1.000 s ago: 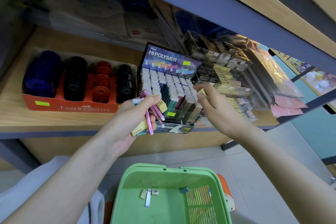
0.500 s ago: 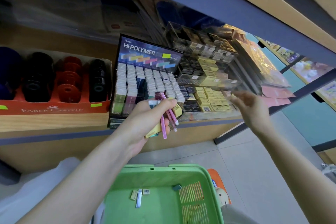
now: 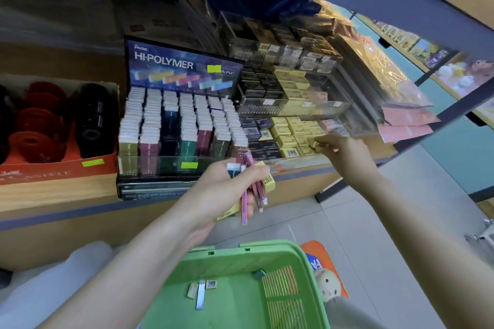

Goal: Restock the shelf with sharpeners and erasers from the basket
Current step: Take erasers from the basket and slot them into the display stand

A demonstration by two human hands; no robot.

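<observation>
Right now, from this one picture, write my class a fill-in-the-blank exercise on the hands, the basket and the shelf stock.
1. The basket is ___.
2. The left hand grips a bunch of slim ___.
3. The right hand reaches the stacked ___ erasers.
4. The display reads HI-___.
Missing words: green; erasers; yellow; POLYMER.
</observation>
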